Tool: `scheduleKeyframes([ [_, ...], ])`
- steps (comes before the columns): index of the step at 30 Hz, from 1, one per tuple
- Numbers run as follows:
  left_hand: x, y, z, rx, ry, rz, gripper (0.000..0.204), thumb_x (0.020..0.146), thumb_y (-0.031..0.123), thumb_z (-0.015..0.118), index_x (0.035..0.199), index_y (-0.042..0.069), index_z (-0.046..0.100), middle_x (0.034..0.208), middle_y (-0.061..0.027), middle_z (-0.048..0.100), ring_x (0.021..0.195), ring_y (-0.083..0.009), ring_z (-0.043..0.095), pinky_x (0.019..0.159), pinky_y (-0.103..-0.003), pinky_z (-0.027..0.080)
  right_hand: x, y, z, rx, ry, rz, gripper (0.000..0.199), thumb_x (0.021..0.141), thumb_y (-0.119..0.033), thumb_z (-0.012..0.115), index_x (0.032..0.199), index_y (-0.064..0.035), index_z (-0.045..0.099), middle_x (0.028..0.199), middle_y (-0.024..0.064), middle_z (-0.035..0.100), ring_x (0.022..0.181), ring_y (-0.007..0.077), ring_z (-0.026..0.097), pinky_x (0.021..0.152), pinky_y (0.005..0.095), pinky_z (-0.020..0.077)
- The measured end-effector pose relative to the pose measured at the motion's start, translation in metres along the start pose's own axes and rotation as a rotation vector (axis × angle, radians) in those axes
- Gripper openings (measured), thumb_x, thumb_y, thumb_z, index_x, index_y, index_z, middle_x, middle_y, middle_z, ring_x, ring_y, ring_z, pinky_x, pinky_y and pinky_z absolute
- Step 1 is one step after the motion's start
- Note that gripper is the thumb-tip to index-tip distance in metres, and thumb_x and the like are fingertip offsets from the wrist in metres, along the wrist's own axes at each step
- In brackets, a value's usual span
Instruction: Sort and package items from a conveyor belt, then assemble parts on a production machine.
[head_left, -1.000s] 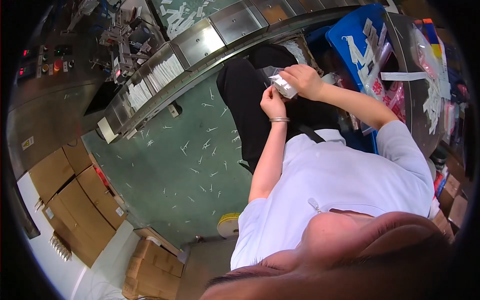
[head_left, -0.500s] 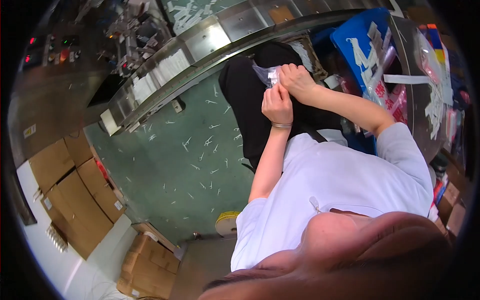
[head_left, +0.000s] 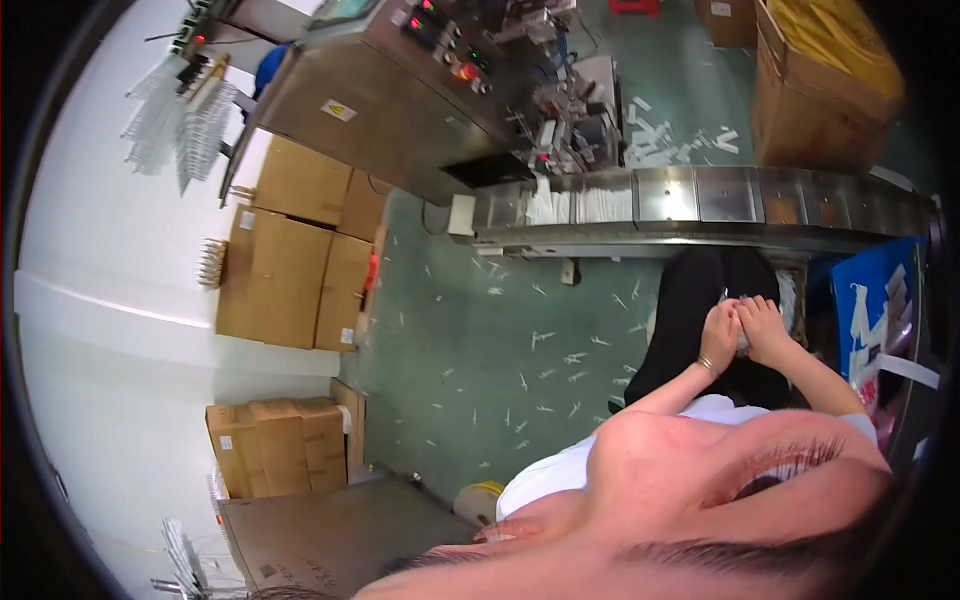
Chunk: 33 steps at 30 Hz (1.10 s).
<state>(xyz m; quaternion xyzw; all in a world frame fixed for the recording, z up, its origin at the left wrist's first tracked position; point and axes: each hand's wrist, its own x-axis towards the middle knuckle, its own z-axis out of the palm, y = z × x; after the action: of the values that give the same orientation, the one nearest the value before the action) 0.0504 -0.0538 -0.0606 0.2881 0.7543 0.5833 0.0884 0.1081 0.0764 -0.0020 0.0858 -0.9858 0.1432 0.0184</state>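
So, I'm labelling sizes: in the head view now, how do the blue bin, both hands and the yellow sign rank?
1. Blue bin
2. Left hand and right hand: too alike to rank
3. Yellow sign

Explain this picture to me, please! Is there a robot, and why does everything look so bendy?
There's no robot here, just a person using two bare hands. The picture comes from a camera worn on the person's head, looking down. Its very wide lens makes straight edges curve.

The left hand, with a bracelet on its wrist, and the right hand are close together over black trousers. They seem to hold something pale, but it is mostly hidden, so I can't tell what it is.

In front runs a metal bench with square compartments; those near its left end hold white strips. Farther left stands a big metal machine with little red lights. Small white pieces lie scattered on the green floor.
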Motion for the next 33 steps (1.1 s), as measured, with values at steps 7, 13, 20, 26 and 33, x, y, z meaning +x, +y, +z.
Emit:
scheduleKeyframes([
  [7, 0.000, 0.024, -0.038, 0.514, -0.466, 0.421, 0.060, 0.069, 0.016, 0.068, 0.118, -0.001, 0.038, 0.121, -0.0233, 0.044, 0.119, -0.0393, 0.038, 0.106, -0.046, 0.022, 0.006, 0.000, -0.003, 0.044, -0.142, 0.121, 0.068, 0.047, -0.018, 0.079, 0.105, 0.0004, 0.049, 0.109, 0.0165, 0.047, 0.097, 0.0309, 0.047, 0.082, 0.0395, 0.0400],
  [13, 0.008, 0.006, -0.021, 0.444, -0.466, 0.204, 0.078, 0.055, 0.015, 0.076, 0.118, -0.003, 0.032, 0.121, -0.0258, 0.040, 0.116, -0.0410, 0.039, 0.103, -0.048, 0.026, 0.015, -0.001, -0.035, 0.190, -0.305, 0.077, 0.079, 0.045, -0.026, 0.085, 0.112, -0.0036, 0.048, 0.113, 0.0138, 0.046, 0.104, 0.0321, 0.045, 0.085, 0.0393, 0.0402],
  [20, 0.002, 0.011, -0.028, 0.366, -0.265, 0.430, 0.073, 0.055, 0.009, 0.075, 0.113, 0.000, 0.032, 0.108, -0.0215, 0.047, 0.096, -0.0388, 0.049, 0.087, -0.047, 0.037, -0.014, 0.001, 0.002, 0.738, 0.178, 0.172, 0.051, 0.063, -0.020, 0.078, 0.104, -0.0040, 0.051, 0.101, 0.0120, 0.052, 0.092, 0.0302, 0.053, 0.080, 0.0352, 0.0443],
  [26, -0.006, 0.009, -0.017, 0.387, -0.249, 0.444, 0.068, 0.058, 0.011, 0.073, 0.113, -0.001, 0.035, 0.106, -0.0200, 0.049, 0.100, -0.0360, 0.049, 0.091, -0.044, 0.037, -0.009, -0.034, 0.039, 0.636, 0.509, 0.453, 0.024, 0.086, -0.021, 0.054, 0.101, -0.0019, 0.051, 0.097, 0.0136, 0.053, 0.087, 0.0308, 0.054, 0.076, 0.0357, 0.0440],
  [33, -0.014, -0.006, -0.007, 0.395, -0.365, 0.414, 0.077, 0.062, 0.018, 0.073, 0.122, -0.006, 0.031, 0.112, -0.0204, 0.048, 0.110, -0.0346, 0.044, 0.095, -0.044, 0.035, 0.002, -0.038, 0.051, 0.504, 0.526, 0.486, 0.031, 0.091, -0.028, 0.045, 0.109, -0.0026, 0.048, 0.099, 0.0145, 0.053, 0.094, 0.0326, 0.051, 0.081, 0.0389, 0.0396],
])
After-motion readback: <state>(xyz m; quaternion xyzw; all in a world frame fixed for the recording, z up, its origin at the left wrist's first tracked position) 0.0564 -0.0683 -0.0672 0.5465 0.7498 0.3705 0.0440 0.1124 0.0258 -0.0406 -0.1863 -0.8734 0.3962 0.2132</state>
